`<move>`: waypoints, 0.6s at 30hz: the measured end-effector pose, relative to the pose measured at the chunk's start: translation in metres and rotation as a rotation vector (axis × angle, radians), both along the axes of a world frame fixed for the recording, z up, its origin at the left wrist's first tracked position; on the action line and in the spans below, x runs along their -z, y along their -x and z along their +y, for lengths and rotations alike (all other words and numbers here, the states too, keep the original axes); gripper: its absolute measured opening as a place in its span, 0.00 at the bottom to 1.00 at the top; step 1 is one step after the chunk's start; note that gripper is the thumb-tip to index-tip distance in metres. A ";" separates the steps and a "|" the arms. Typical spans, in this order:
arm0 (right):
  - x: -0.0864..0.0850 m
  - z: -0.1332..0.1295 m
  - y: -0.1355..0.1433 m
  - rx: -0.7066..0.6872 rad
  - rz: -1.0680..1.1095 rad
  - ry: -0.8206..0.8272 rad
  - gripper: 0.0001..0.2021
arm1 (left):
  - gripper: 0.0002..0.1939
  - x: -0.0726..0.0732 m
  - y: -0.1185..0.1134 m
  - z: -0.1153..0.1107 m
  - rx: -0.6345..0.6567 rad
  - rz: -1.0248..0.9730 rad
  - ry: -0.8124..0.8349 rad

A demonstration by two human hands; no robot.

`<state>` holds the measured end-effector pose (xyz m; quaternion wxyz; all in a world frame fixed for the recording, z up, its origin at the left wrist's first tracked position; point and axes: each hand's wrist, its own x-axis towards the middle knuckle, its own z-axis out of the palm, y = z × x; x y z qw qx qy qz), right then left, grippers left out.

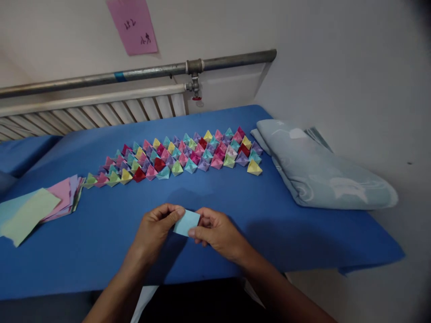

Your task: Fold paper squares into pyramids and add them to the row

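Between my two hands is a small light-blue square of paper [187, 222], raised above the blue-covered surface [111, 244]. My left hand [155, 229] pinches its upper left corner, thumb on top. At the lower right edge my right hand [213, 233] grips it between thumb and fingers; the fingers behind the paper are partly hidden. Beyond my hands stand several rows of folded paper boats [177, 168] in pink, red, yellow, green, purple and blue, set close together.
Loose coloured paper sheets [32, 211] lie at the left. A folded grey-green blanket [313, 170] rests at the right by the wall. Behind the surface run a radiator [101, 114] and a metal pipe [151, 72] with a red-handled valve [195, 92]. A pink note [133, 27] hangs above.
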<state>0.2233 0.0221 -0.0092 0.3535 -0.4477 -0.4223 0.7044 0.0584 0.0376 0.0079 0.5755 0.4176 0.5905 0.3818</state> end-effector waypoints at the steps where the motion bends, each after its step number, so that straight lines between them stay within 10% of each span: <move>1: 0.001 -0.001 0.000 -0.006 -0.009 0.002 0.05 | 0.15 0.001 0.000 0.001 0.011 -0.005 0.014; 7: 0.003 -0.008 -0.004 -0.023 -0.172 -0.052 0.21 | 0.17 0.002 0.000 0.009 0.096 0.081 0.106; 12: 0.000 -0.007 -0.013 0.172 -0.535 -0.467 0.03 | 0.17 0.004 0.001 0.009 0.181 0.048 0.168; 18: 0.008 -0.004 -0.006 0.036 -0.406 -0.347 0.09 | 0.14 0.007 0.002 0.002 0.252 0.055 0.123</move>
